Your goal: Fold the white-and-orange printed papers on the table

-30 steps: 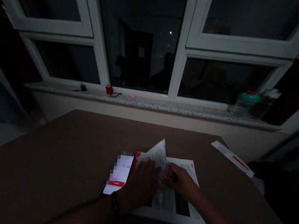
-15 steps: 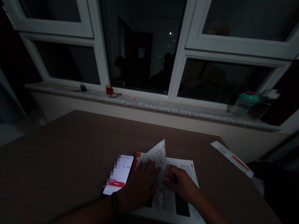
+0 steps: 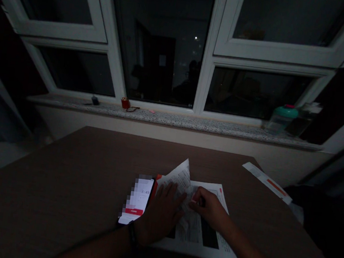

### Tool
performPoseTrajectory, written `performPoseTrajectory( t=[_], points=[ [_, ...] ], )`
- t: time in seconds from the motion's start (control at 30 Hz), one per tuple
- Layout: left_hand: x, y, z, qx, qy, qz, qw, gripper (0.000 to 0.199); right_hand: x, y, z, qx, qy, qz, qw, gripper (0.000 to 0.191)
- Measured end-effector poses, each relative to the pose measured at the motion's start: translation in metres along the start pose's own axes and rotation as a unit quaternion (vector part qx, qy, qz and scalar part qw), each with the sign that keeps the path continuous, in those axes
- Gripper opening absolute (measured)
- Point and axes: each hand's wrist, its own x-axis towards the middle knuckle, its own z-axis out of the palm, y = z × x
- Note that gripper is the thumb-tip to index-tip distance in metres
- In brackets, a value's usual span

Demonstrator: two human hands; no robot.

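Observation:
My left hand (image 3: pixel 165 211) lies flat with fingers spread on a lifted, folded-over page (image 3: pixel 182 175) of a printed booklet (image 3: pixel 223 246). A dark band circles that wrist. My right hand (image 3: pixel 208 205) is closed in a pinch over the booklet, close to the folded page's right side. Something small and pale shows at its fingertips, too dim to name. Left of the booklet, beside my left hand, lies a lit phone (image 3: pixel 137 199) with a red bar on its screen. An orange edge (image 3: pixel 157 181) shows at the booklet's upper left.
On the brown table's (image 3: pixel 60 182) right edge lies a white strip (image 3: pixel 267 182) with an orange mark. The stone windowsill (image 3: pixel 173 120) holds a small red jar (image 3: pixel 125 103), a dark small object (image 3: pixel 95 100) and a green-lidded container (image 3: pixel 285 117). Dark windows stand behind.
My right hand has shifted slightly up, its fingers still pinched. The folded page's tip has moved a little left. My left hand stays nearly where it was.

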Motion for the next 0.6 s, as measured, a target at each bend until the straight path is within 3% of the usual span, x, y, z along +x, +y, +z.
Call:
performPoseTrajectory(
  t=[0.27, 0.5, 0.6],
  points=[
    [0.001, 0.002, -0.001, 0.015, 0.005, -0.009, 1.0, 0.053, -0.002, -0.004, -0.002, -0.005, -0.029, -0.022, 0.999, 0.014],
    [0.001, 0.002, -0.007, 0.008, -0.016, -0.019, 1.0, 0.055, -0.01, -0.015, -0.004, -0.009, -0.109, -0.036, 0.993, 0.017],
    [0.001, 0.002, -0.007, -0.001, -0.019, -0.017, 1.0, 0.054, -0.01, -0.016, -0.004, -0.014, -0.11, -0.028, 0.993, 0.017]
  ],
)
